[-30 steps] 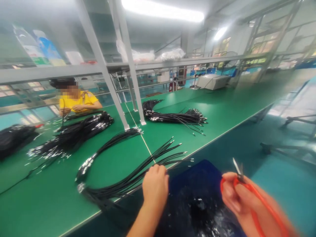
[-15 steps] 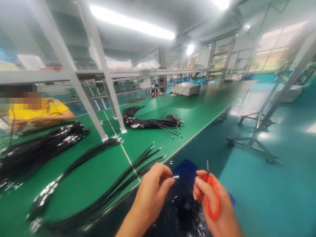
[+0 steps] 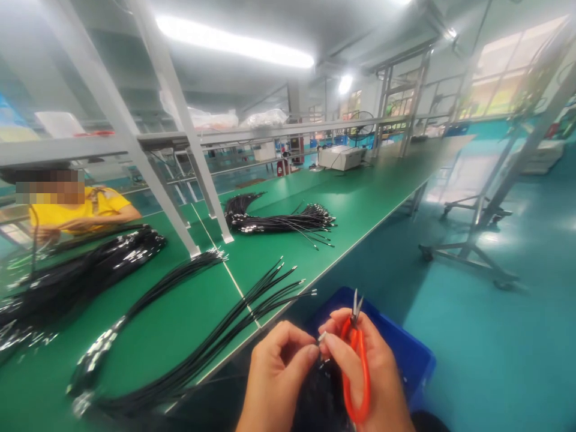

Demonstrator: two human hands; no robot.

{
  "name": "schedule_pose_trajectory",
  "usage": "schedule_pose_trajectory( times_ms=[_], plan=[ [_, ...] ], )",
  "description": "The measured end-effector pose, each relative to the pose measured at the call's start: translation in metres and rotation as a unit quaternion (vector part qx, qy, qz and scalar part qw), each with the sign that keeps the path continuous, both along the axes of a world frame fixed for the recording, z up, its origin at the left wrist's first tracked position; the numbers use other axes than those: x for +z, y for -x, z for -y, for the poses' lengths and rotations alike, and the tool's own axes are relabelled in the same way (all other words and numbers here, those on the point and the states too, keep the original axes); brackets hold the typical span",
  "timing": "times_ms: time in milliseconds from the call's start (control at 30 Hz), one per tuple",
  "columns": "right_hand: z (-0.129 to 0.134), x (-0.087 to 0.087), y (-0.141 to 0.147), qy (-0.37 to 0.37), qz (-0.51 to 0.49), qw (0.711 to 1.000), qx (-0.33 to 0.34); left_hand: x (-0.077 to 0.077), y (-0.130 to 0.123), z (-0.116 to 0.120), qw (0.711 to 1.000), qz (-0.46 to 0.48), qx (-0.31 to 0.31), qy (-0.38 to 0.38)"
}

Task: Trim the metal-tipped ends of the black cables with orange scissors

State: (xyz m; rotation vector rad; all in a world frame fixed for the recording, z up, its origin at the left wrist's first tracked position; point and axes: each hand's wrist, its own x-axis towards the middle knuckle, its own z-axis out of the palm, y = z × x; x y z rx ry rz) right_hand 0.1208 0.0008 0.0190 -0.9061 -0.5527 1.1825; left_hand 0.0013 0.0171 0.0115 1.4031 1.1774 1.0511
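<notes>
With left hand (image 3: 279, 369) and right hand (image 3: 378, 369) bent inward over the blue bin (image 3: 420, 367), pinching a white-tipped cable (image 3: 323, 336) between the two; clasping orange scissors (image 3: 364, 384), with blades slightly parted, in the right grip.

Left hand (image 3: 279, 372) pinches small white-tipped piece (image 3: 323, 337); right hand (image 3: 380, 360) touches it, gripping orange-handled metal scissors (image 3: 365, 378). Blue plastic bin (image 3: 411, 354) below; curved black cable bundle (image 3: 168, 279) on green surface (image 3: 189, 318).
</notes>
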Motion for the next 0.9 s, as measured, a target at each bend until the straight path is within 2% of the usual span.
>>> schedule_pose_trajectory(
  times_ms=[200, 300, 433, 500, 567, 700, 767, 900],
  plan=[
    [0.002, 0.003, -0.003, 0.002, -0.005, 0.999, 0.032, 0.001, -0.003, -0.001, 0.998, 0.058, -0.015, 0.025],
    [0.003, 0.003, -0.002, -0.002, -0.011, 0.998, 0.061, -0.002, -0.001, -0.001, 0.99, 0.136, -0.018, 0.041],
    [0.002, 0.0, 0.002, 0.029, -0.079, 0.992, 0.098, -0.005, 0.001, -0.001, 0.973, 0.218, -0.025, 0.066],
    [0.001, -0.001, 0.006, 0.045, -0.105, 0.989, 0.099, -0.004, 0.0, 0.0, 0.972, 0.222, -0.035, 0.065],
    [0.0, -0.001, 0.01, 0.044, -0.093, 0.991, 0.09, -0.001, -0.003, 0.002, 0.981, 0.187, -0.034, 0.038],
    [-0.003, 0.002, 0.014, 0.029, -0.036, 0.995, 0.092, 0.009, -0.008, 0.003, 0.995, 0.09, 0.036, -0.036],
    [-0.004, 0.002, 0.014, 0.012, -0.046, 0.993, 0.106, 0.012, -0.008, 0.001, 0.991, 0.131, 0.036, -0.014],
    [-0.004, -0.002, 0.01, 0.009, -0.085, 0.989, 0.12, 0.014, -0.004, -0.004, 0.969, 0.239, -0.022, 0.057]
  ],
)
